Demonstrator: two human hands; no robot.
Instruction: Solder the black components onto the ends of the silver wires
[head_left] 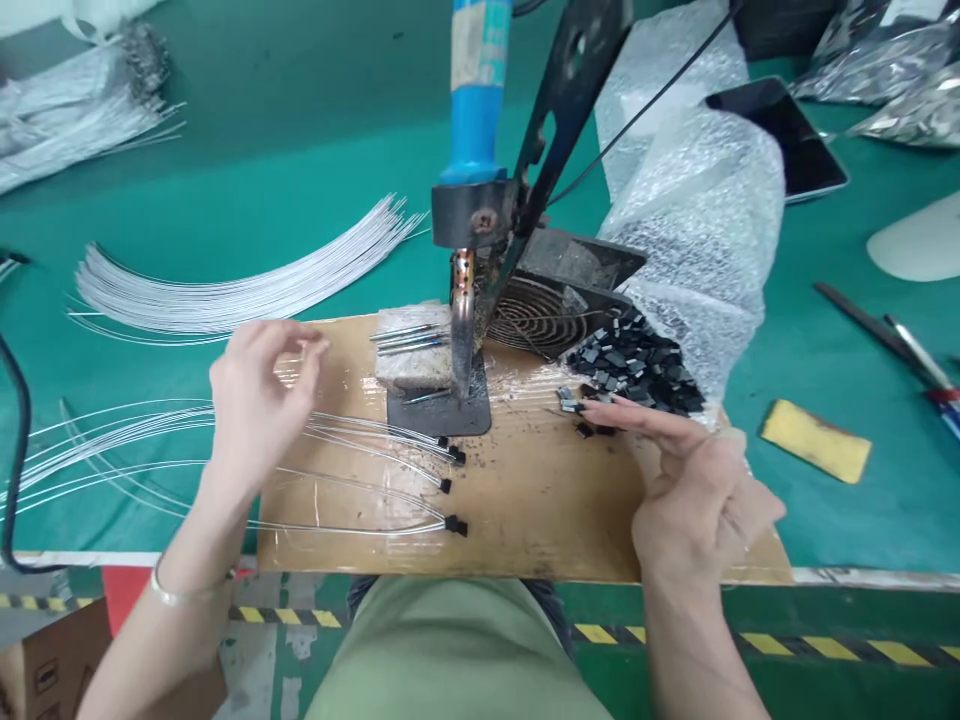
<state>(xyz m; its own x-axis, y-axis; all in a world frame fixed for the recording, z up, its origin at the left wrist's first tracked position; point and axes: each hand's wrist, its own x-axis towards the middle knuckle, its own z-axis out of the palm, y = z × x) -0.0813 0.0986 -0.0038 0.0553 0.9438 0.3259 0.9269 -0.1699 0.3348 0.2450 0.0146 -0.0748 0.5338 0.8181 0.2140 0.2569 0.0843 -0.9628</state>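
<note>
My left hand (259, 400) hovers over the left part of the brown board, thumb and forefinger tips brought together; whatever is between them, if anything, is too small to see. Under it run thin white wires (375, 490), several ending in small black pieces (456, 525) on the board. My right hand (694, 490) reaches to a heap of small black pieces (637, 365), its forefinger stretched out and its tip at a few loose ones (583, 430). Between the hands, a blue-handled soldering iron (476, 120) hangs tip-down in a black bracket (566, 90).
A pale block (412, 370) carrying thin metal rods stands beside the iron tip, with a round-grilled fan (540, 310) behind. A white wire bundle (240, 290) lies back left. Bubble wrap (697, 210), a phone-like black slab (784, 135) and a yellow sponge (816, 440) are right.
</note>
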